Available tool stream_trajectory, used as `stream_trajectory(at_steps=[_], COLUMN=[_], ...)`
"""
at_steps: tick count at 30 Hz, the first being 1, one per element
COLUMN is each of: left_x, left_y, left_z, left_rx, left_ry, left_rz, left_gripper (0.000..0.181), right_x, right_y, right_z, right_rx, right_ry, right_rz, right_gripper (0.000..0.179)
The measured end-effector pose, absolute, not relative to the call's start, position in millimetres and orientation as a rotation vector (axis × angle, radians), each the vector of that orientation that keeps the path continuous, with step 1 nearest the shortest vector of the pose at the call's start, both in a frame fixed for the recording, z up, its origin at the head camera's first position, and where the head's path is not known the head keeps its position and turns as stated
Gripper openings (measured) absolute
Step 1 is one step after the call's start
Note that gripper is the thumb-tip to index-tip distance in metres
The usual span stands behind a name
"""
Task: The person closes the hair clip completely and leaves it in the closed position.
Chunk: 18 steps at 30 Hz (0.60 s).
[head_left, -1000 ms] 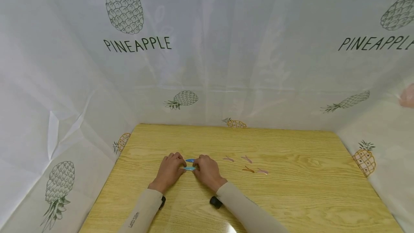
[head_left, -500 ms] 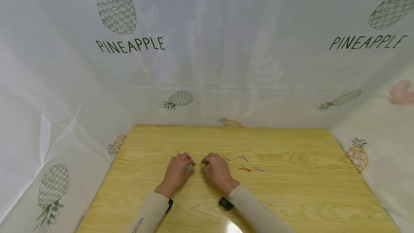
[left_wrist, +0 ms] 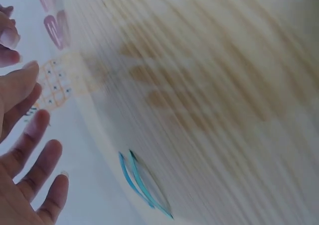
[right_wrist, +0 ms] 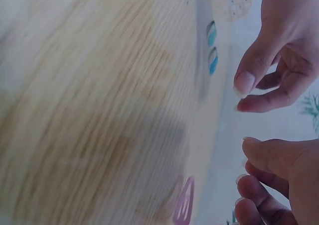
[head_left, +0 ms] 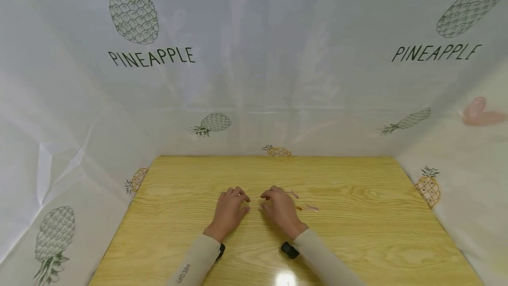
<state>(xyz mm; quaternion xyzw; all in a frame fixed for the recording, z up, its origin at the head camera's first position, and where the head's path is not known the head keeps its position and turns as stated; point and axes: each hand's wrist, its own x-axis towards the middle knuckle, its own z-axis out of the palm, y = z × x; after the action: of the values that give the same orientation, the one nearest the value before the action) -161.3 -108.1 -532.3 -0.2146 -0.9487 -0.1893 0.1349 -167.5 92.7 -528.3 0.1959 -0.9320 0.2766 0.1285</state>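
Observation:
My left hand [head_left: 228, 211] and right hand [head_left: 281, 208] hover just above the table, facing each other with a gap between their fingertips. Both have bent, spread fingers and hold nothing. In the left wrist view a blue hair clip [left_wrist: 132, 180] and a teal hair clip [left_wrist: 147, 185] lie side by side on the wood; my left hand hides them in the head view. Near my right hand are a pink hair clip [head_left: 293, 194], an orange clip [head_left: 298, 208], partly covered, and another pink clip [head_left: 312, 208]. A purple-pink clip [right_wrist: 184, 202] shows in the right wrist view.
The wooden table [head_left: 357, 233] is enclosed by a white sheet [head_left: 278, 78] printed with pineapples, at the back and both sides. Light glares off the tabletop near the front. A dark wrist device [head_left: 289, 250] sits at my right cuff.
My hands have left the blue and teal clips they were touching. Both have shifted right, toward the pink and orange clips, and the right hand now covers part of that group.

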Motion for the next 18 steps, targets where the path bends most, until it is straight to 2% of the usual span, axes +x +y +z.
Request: stream_trajectory(at_steps=[18], left_x=[-179], left_y=[-76], left_z=[-538], left_rx=[-0.468], left_ry=[-2.87], left_rz=[-0.519], left_gripper=[0.023], right_x=[-183], right_y=[124], right_z=[-539], right_rx=[0.461], right_ry=[-2.659], right_rz=[0.724], right_gripper=[0.019])
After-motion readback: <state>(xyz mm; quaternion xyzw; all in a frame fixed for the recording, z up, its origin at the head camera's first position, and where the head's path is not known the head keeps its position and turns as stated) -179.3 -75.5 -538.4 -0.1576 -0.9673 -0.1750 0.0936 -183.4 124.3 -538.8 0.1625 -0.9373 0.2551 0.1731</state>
